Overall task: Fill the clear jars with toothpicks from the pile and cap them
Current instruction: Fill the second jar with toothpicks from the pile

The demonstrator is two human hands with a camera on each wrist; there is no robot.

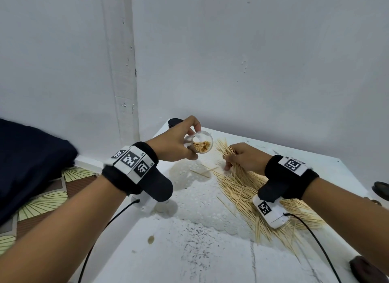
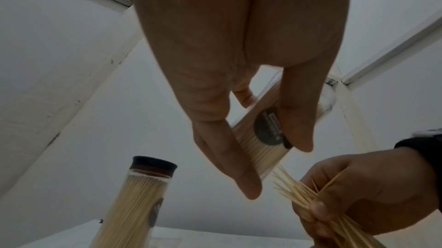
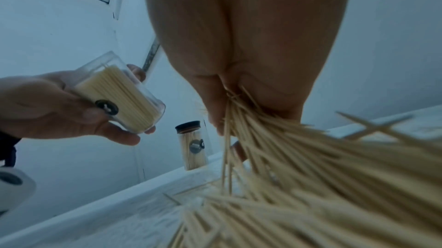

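My left hand (image 1: pixel 179 143) holds a clear jar (image 1: pixel 199 142) tilted, mouth toward the right, partly filled with toothpicks; it has no cap. The same jar (image 2: pixel 261 135) (image 3: pixel 119 95) shows a round dark label. My right hand (image 1: pixel 242 158) grips a bunch of toothpicks (image 2: pixel 301 193) lifted from the pile (image 1: pixel 259 196), just right of the jar's mouth. In the right wrist view the bunch (image 3: pixel 239 129) fans out of my fist above the pile (image 3: pixel 311 195). A second jar (image 3: pixel 192 146) (image 2: pixel 141 195), full and capped in black, stands at the table's far corner, its cap (image 1: pixel 175 122) showing behind my left hand.
The white table (image 1: pixel 189 251) has a lace mat (image 1: pixel 197 196) in its middle and walls close behind. Dark round objects (image 1: pixel 381 188) (image 1: pixel 366 270) sit at the right edge. A patterned surface (image 1: pixel 42 196) and dark cloth (image 1: pixel 27 160) lie left. Cables trail from both wrist cameras.
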